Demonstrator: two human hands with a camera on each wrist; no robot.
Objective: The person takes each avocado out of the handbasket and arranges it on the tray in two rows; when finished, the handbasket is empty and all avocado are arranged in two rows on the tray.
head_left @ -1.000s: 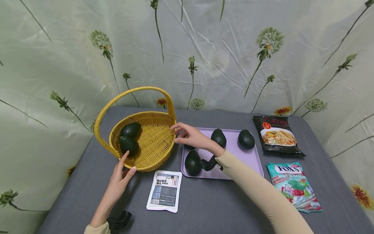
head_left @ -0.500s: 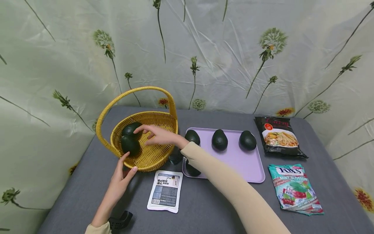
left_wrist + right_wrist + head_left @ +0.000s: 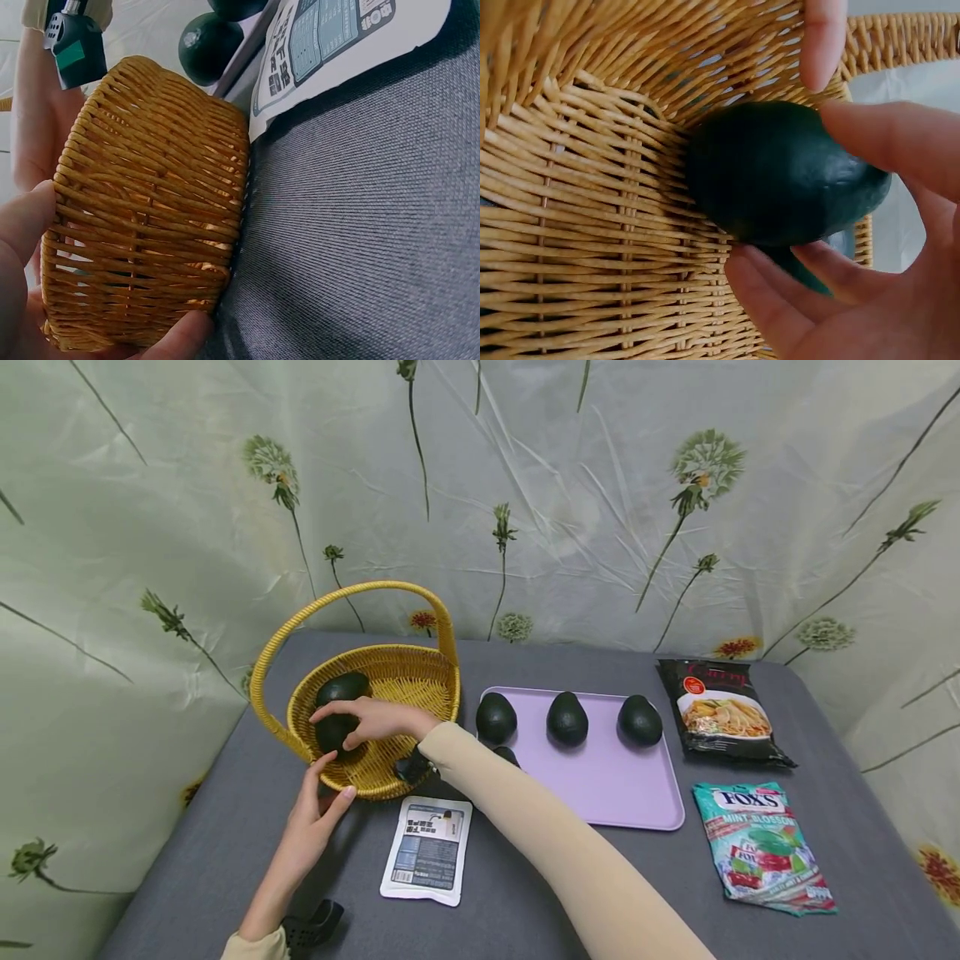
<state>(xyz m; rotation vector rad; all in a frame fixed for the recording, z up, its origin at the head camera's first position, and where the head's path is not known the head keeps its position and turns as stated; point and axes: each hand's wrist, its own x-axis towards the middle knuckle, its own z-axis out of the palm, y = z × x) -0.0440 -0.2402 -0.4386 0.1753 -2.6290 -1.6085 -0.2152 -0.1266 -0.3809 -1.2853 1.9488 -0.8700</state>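
Currently, I read the right hand (image 3: 378, 718) inside the round yellow wicker basket (image 3: 412, 681) with its tall arched handle. Its grip is partly curled, spanning the width of one dark green, smooth-skinned oval avocado (image 3: 780, 172). In the right wrist view, the thumb bears on one side of this fruit and the fingertips sit at the opposite side. One end projects past the fingertips over the weave; the other faces the palm, with a gap visible between. Whether the fruit bears weight on the basket, I cannot tell.

A second dark green avocado (image 3: 342, 687) lies just beyond the held one, at the basket's left side.

I register the left hand (image 3: 309, 814) at the basket's near side. Its digits are set apart, gripping the woven wall: one at the rim, another low near the base.

Right of the basket, a flat lilac rectangular tray (image 3: 600, 785) carries three dark green avocados (image 3: 567, 720) in a row; a fourth avocado (image 3: 507, 755) is partly hidden by the cream sleeve (image 3: 517, 802). A white flat pouch with dark printed panel (image 3: 427, 852) lies on the grey cloth-covered table (image 3: 495, 927), near the basket.
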